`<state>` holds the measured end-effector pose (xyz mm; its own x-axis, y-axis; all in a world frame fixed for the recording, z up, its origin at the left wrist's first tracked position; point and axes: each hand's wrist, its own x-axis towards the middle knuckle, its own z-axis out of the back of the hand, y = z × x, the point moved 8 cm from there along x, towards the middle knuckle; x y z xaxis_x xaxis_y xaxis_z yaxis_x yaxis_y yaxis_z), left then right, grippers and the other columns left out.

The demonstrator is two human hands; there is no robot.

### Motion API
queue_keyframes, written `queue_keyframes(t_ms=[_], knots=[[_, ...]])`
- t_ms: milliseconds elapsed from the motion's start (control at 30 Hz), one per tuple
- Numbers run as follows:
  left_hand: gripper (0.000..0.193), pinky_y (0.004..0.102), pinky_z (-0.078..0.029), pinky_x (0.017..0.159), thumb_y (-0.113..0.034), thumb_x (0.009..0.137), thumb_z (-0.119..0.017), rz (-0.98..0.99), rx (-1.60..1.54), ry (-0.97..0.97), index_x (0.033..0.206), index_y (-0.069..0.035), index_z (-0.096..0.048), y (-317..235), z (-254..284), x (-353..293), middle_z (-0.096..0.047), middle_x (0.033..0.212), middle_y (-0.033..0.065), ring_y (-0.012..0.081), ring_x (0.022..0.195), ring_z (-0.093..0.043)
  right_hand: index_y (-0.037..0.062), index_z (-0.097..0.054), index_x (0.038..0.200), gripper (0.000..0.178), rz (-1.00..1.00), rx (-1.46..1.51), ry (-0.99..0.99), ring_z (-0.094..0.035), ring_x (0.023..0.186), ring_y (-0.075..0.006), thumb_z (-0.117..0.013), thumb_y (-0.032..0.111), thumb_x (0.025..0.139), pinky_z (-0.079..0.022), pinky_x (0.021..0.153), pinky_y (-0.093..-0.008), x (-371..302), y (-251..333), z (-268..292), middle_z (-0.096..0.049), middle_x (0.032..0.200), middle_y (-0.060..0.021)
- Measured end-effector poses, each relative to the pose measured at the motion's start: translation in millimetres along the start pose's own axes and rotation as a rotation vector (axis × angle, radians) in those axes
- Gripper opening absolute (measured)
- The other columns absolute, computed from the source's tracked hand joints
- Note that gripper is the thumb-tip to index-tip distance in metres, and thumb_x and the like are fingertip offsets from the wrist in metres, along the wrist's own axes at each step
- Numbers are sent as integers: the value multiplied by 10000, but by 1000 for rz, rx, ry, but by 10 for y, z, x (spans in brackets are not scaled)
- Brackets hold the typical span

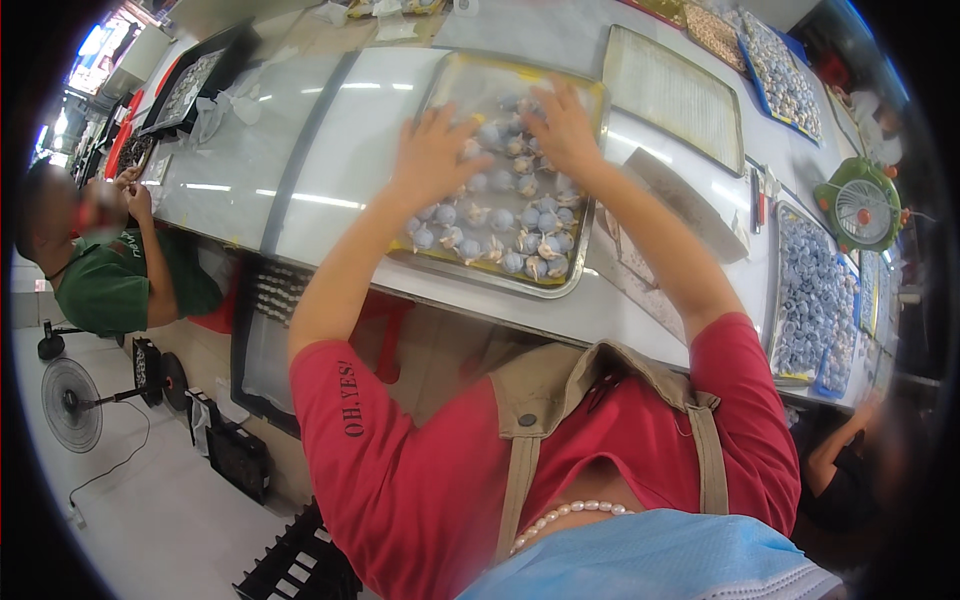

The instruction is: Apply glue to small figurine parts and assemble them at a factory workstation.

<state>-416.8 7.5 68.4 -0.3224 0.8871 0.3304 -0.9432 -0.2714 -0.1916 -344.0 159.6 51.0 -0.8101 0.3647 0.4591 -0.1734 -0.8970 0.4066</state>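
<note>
A metal-rimmed tray (520, 288) with a yellowish lining lies on the white table in front of me. Many small round blue-grey figures with pale beige parts (530, 217) stand in it, crowded mostly toward its near half and right side. My left hand (437, 158) is over the tray's left part, fingers spread, the fingertips close to the figures. Over the far right part is my right hand (563, 130), its fingers apart too and reaching down among the figures. Neither hand has a figure visibly gripped; some figures under the fingers are hidden.
Right of the tray lie a grey box-like block (690, 205) and a pale ridged tray (672, 95). Farther right are a tray of blue-grey pieces (808, 290) and a green fan (862, 205). A co-worker in green (130, 275) sits at the left.
</note>
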Motion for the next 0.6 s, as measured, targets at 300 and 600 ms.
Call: queue_keyframes(t_ms=[300,600], knots=[[414,389,-393,917,-283,858,-510,174,-182,-103,1220,-89,-466,525,-157,442,-377,1316,206,377,1114,-452,54,-342,1318,661,-278,237,112,-224,1291,-383,-507,473,834,-251,1034,-394,-4,-292,266,-191,1398,-265],[359,423,-345,943,-320,851,-516,-31,-69,-207,1115,-80,-549,355,-184,738,-459,1253,161,325,1065,-488,84,-283,1347,645,30,144,633,-293,1263,-346,-572,336,829,-277,1019,-386,-1057,693,653,-232,1397,-211]])
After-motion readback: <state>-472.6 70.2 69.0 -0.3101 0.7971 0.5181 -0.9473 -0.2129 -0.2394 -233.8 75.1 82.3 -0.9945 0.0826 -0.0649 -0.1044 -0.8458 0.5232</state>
